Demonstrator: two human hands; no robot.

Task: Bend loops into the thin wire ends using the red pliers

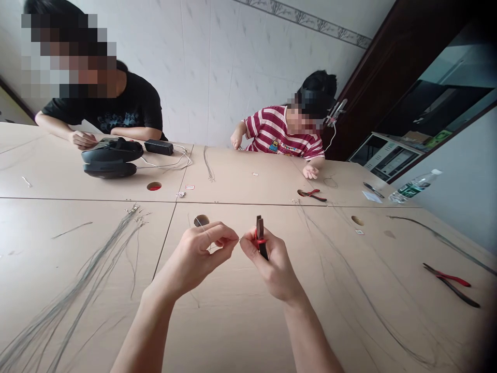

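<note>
My left hand (200, 254) is closed in a pinch on a thin wire (210, 248), with one end of it showing behind the knuckles. A pair of pliers (260, 228) is gripped in my right hand (277, 267), jaws pointing up and away from me. My right thumb and forefinger come together close to the left fingertips; whatever lies between them is too small to make out. Left of my hands a bundle of thin grey wires (99, 256) is spread on the table (229, 331), with small metal bits at its far end.
Another pair of pliers (450, 282) lies at the right, and red-handled pliers (312, 195) lie farther back. More wires (349, 264) trail across the right side. Two people sit opposite, behind a black headset (112, 158) and a water bottle (415, 186). Round holes (201, 221) pierce the tabletop.
</note>
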